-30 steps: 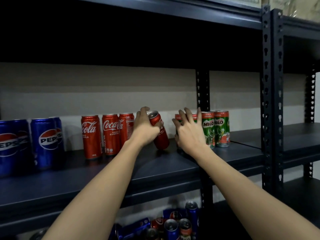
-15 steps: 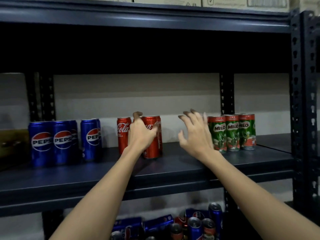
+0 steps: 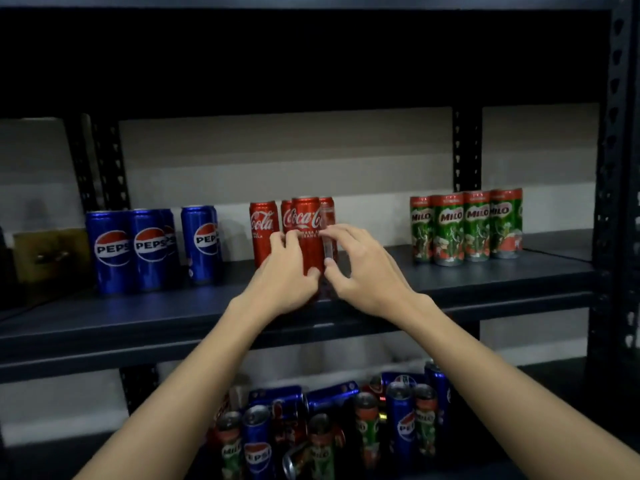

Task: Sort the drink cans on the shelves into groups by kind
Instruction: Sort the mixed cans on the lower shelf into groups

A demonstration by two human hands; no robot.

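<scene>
Three groups of cans stand on the dark shelf [image 3: 467, 282]: blue Pepsi cans [image 3: 149, 249] at the left, red Coca-Cola cans [image 3: 263, 230] in the middle, green Milo cans [image 3: 465, 225] at the right. My left hand [image 3: 285, 278] grips the front Coca-Cola can [image 3: 307, 233] from its left, thumb low on its front. From the right, my right hand [image 3: 363, 268] pinches that can's right edge between forefinger and thumb. The can stands upright, close against the other red cans. Its lower part is hidden by my hands.
On the lower shelf lies a jumbled heap of mixed cans [image 3: 329, 427], some upright, some on their sides. A perforated upright post [image 3: 616, 202] bounds the shelf at the right. A brownish box [image 3: 52, 258] sits at the far left. Bare shelf shows between the groups.
The tilted Coca-Cola can in my left hand now stands upright with the red group. My right hand left the Milo cans and came left onto that can.
</scene>
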